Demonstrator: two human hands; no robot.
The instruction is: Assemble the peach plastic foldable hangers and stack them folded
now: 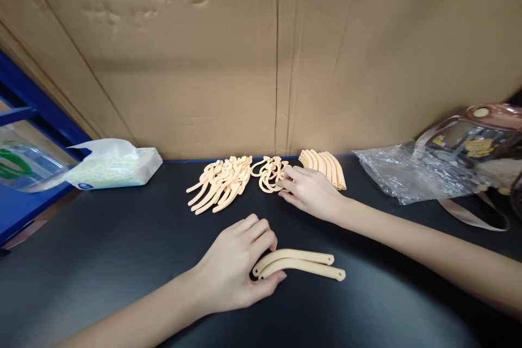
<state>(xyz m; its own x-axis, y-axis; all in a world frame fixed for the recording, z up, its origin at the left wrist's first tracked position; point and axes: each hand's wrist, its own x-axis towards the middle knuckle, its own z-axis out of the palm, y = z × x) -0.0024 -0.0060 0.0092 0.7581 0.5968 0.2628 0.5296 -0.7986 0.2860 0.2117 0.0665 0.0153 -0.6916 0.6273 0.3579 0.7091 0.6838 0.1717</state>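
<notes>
My left hand [240,263] curls its fingers and thumb around the near ends of two curved cream-coloured strips [299,262] with small holes at their ends. The strips lie side by side, bending the same way. Farther back, my right hand [312,190] reaches to a small heap of thin cream hook-shaped pieces [267,176]. Its fingers are bent together at the heap's right edge; what is between the fingertips is hidden. Just behind that hand is a row of wider curved strips [326,166], partly covered by it.
A larger pile of curved handle-like pieces [220,182] lies left of the small heap on the black table [134,261]. A tissue box [118,166] stands at the left, a clear plastic bag [408,174] and a see-through bag [477,141] at the right. Cardboard [204,65] walls the back.
</notes>
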